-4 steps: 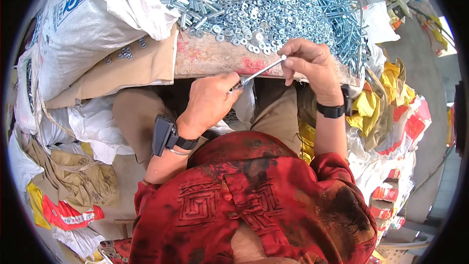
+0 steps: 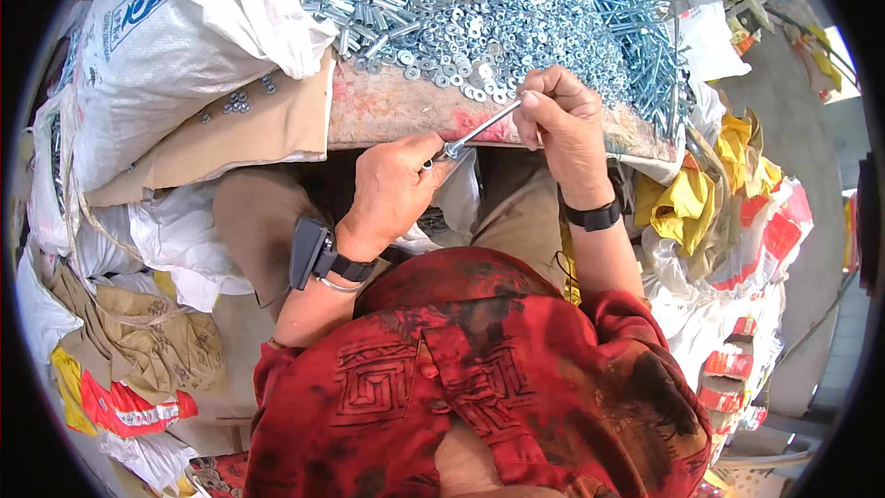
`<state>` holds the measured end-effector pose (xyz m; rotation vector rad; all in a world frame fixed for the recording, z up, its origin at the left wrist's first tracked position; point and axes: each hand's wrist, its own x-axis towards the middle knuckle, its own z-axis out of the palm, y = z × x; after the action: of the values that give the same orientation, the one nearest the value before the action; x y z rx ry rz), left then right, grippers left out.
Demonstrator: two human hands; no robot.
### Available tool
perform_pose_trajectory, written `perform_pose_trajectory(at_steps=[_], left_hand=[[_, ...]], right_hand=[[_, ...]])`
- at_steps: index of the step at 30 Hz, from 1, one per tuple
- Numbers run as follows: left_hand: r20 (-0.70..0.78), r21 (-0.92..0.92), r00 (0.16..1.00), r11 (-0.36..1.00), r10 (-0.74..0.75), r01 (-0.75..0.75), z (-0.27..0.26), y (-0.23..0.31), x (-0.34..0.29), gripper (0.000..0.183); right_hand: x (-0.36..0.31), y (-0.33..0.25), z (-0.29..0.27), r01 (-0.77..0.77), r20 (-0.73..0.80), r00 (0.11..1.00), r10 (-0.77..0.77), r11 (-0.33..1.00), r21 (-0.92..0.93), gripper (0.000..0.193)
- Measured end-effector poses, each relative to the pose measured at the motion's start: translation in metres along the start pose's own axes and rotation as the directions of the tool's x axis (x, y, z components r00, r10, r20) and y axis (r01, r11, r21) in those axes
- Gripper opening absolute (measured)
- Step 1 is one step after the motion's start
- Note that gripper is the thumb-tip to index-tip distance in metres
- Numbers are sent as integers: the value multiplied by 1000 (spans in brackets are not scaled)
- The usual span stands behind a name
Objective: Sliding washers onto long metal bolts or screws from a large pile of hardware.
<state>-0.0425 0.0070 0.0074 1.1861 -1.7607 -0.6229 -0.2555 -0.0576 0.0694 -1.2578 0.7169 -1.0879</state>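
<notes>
One white sack (image 2: pixel 175 65) with a blue mark, bulging, at the upper left; contents hidden by its cloth. One sheet of cardboard (image 2: pixel 198 143), beneath the sack, bearing small nuts (image 2: pixel 237 101). One bench (image 2: pixel 396 115), its front edge stained red, carrying loose metal: tubes (image 2: pixel 369 2) to the left, washers (image 2: pixel 475 69) toward me, long pins (image 2: pixel 636 9) to the right; the heap is cut off by the top of the view. Assorted bags at the sides: brown bag (image 2: pixel 175 327) and red bag (image 2: pixel 134 406) at left, yellow bag (image 2: pixel 687 207) at right, all crumpled, insides not to be seen. One metal rod (image 2: pixel 486 124), silver, slim, straight and shiny, with a wider collar near its lower end; held in the air before the bench edge, slanting up to the right between my hands. My left hand (image 2: pixel 392 189): grip closed round the lower end, which the fingers cover. My right hand (image 2: pixel 564 124): grip pinched at the upper end, thumb and finger hiding the tip. A small ring shape by my left fingers is hard to make out.
</notes>
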Motion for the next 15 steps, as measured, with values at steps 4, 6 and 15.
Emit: perform_pose_trajectory(at_steps=[4,6,15], left_hand=[[-15,-45,1000,999,-10,9,1,-7,0,15],[67,-227,994,969,-85,99,-3,-8,-2,15],[76,-272,997,962,2,19,-10,0,3,20]], right_hand=[[6,-13,9,123,-20,990,-141,919,-374,9],[5,-22,14,-34,190,977,99,946,-322,9],[25,43,48,167,409,910,-63,960,-226,42]])
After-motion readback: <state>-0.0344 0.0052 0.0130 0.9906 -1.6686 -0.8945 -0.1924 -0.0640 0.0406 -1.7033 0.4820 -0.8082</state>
